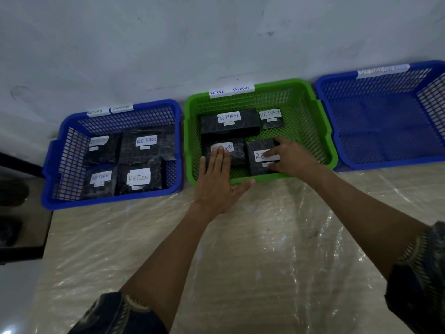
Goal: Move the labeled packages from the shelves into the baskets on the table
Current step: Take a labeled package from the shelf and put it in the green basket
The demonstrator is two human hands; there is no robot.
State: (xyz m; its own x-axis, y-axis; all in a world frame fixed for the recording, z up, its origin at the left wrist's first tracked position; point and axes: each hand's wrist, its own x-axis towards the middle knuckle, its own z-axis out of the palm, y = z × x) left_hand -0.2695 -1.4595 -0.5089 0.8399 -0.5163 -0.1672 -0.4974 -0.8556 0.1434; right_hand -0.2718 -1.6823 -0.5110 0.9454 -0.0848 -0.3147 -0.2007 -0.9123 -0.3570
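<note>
A green basket [310,104] in the middle holds several black wrapped packages with white RETURN labels. My right hand [292,156] grips the front right package [256,150] inside it, fingers over its label and thumb at its near edge. My left hand [216,179] lies flat and open across the basket's front rim, fingertips touching the front left package [237,150]. Two more packages, a long one [228,122] and a small one [272,119], lie at the back of the green basket.
A blue basket [113,198] on the left holds several RETURN packages. Another blue basket [385,162] on the right has nothing in it. All three stand against a white wall on a table under clear plastic sheet [265,249]. The table edge runs at the left.
</note>
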